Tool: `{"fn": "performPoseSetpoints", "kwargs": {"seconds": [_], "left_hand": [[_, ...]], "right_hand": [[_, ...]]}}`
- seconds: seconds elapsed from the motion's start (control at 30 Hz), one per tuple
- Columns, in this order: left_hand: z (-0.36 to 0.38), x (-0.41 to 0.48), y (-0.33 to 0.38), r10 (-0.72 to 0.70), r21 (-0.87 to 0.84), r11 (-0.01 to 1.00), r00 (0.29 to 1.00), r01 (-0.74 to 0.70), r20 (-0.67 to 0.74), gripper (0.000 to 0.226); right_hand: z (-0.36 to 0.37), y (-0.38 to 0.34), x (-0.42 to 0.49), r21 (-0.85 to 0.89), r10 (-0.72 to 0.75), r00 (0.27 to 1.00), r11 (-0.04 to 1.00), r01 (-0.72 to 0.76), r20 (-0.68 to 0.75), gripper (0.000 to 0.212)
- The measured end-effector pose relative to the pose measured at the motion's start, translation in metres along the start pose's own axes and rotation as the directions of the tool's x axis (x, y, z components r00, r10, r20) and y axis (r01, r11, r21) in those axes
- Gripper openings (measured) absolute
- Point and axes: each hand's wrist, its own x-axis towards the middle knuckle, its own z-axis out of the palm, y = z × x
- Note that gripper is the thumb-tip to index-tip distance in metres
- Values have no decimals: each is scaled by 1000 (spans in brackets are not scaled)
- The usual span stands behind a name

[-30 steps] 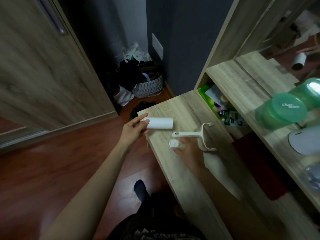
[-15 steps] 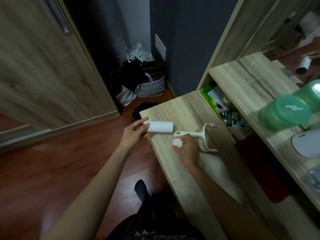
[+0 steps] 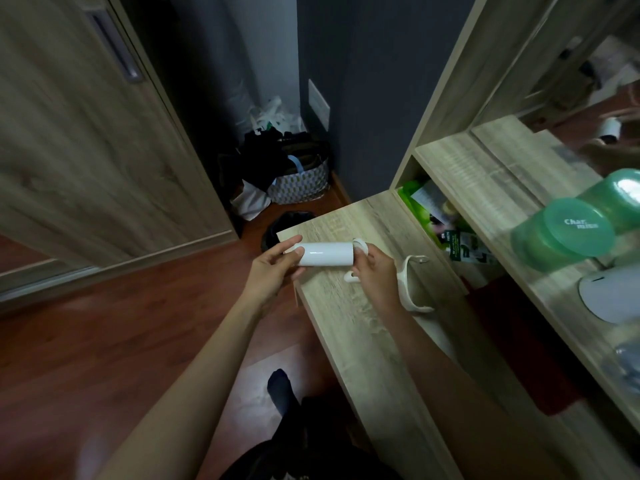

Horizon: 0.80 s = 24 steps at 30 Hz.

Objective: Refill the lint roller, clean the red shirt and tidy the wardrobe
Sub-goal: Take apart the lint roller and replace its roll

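Observation:
My left hand [image 3: 273, 271] grips the left end of a white lint refill roll [image 3: 325, 254], held level just above the wooden table [image 3: 349, 327]. At the roll's right end my right hand [image 3: 375, 271] pinches a small white end cap [image 3: 358, 243]. The white lint roller handle [image 3: 407, 289] lies on the table, partly hidden under my right hand, its curved frame pointing right. A red cloth [image 3: 519, 344], perhaps the shirt, lies in the shadow under the shelf.
A wooden shelf [image 3: 485, 178] on the right carries a green lidded jar [image 3: 568, 233] and a white round object [image 3: 613, 296]. Green packets [image 3: 433, 209] sit in the compartment below it. A patterned basket of dark clothes [image 3: 298, 178] stands on the floor by the wardrobe door [image 3: 86, 133].
My left hand lifted the roll off the table. The right hand picked up the small white cap from the table and brought it to the roll's right end.

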Motion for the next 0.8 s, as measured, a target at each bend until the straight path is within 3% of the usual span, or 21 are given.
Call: {"fn": "performPoseSetpoints", "kwargs": {"seconds": [0.1,0.23,0.53,0.8], "left_hand": [[3,1,0,5,-18,1000,1000,-6,-13,29],[6,1,-1,22,-26,999,999,-24,-46,26],[17,0,-2,70,-34,997,993,-73,-96,22],[21,-1,-6,59,-82,994,986,-72,-155,21]], "right_hand": [[3,-10,-2,146,32,997,988,-42,66,32],[8,-19,-3,426,151,984,887,-176,92,31],[12,-12,-2,264,42,998,964,-30,-40,38],[14,-14,5,297,45,998,954,-33,-32,39]]}}
